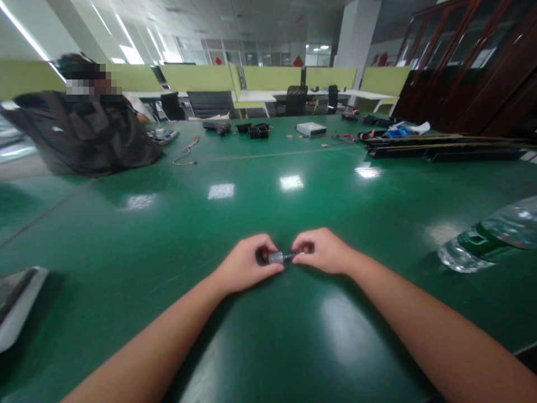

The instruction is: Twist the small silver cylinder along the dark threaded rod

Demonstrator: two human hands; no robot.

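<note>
Low over the green table (268, 212), my two hands meet at a small grey cylinder (276, 257) with a thin dark shaft-like part (288, 257) on its right side. My left hand (245, 263) is closed round the cylinder, its thumb below and its fingers curled above. The thin end is pinched between thumb and fingers of my right hand (325, 252). The piece lies about level between the hands. Its kind is too small to make out, and both its ends are partly hidden by fingers.
A clear plastic water bottle (489, 240) lies tilted at the right. At the left edge is a white-rimmed object (25, 313); a large dark bag (96, 137) stands behind. Farther back are a cable (187, 151), black parts (259, 131), a pale box (311, 129) and long black strips (444, 150).
</note>
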